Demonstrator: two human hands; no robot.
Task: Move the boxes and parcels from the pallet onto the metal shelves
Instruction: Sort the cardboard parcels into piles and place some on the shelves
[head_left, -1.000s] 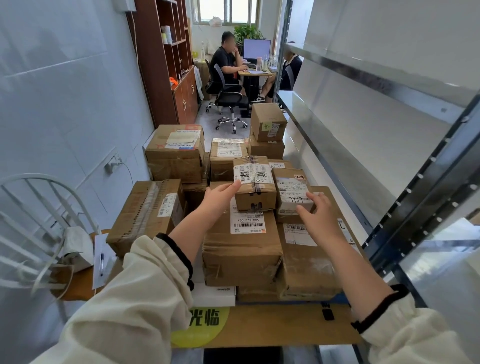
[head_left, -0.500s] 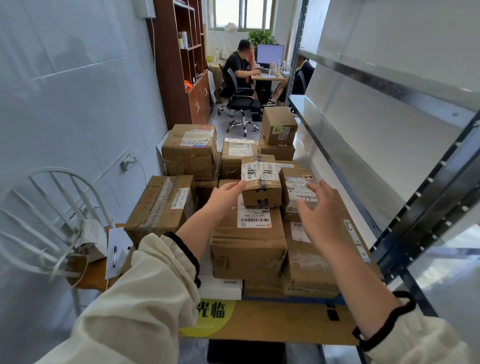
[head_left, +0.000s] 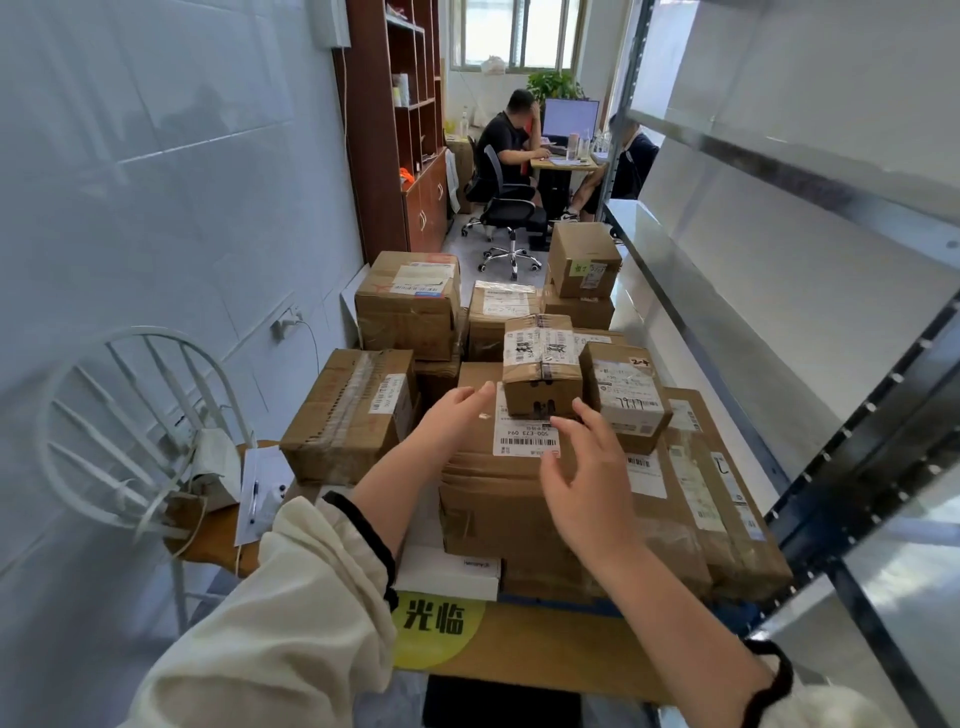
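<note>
Okay, head view. Both arms were stretched forward over the stack of boxes, with the cuffs of the cream sleeves (head_left: 291, 613) well up the forearms.

Left hand (head_left: 452, 421) was palm-in, thumb up, fingers straight and together. Its tips were just short of the lower left edge of the small box (head_left: 540, 374); contact not confirmed.

Right hand (head_left: 587, 483) showed its back to the camera, fingers spread and relaxed. Its tips were at the small box's front lower right corner; couldn't tell if they touched.

Neither hand gripped anything, both were released.

Small box was taped, with black scrawl on its white label. It sat on top of the big box (head_left: 498, 499) with the barcode label, between the two hands. The 2-4 box (head_left: 623, 400) stood just beside its right side, also on the stack.

Flat box (head_left: 717, 493) lay at the stack's right edge, near the shelf upright (head_left: 857, 457). Left box (head_left: 353, 415) and rear box (head_left: 410, 306) sat further out on the pile.

Metal shelf (head_left: 727, 291) ran along the right. White chair (head_left: 130, 415) stood at left by the tiled wall. Two people sat at a desk (head_left: 566, 163) at the far end.
</note>
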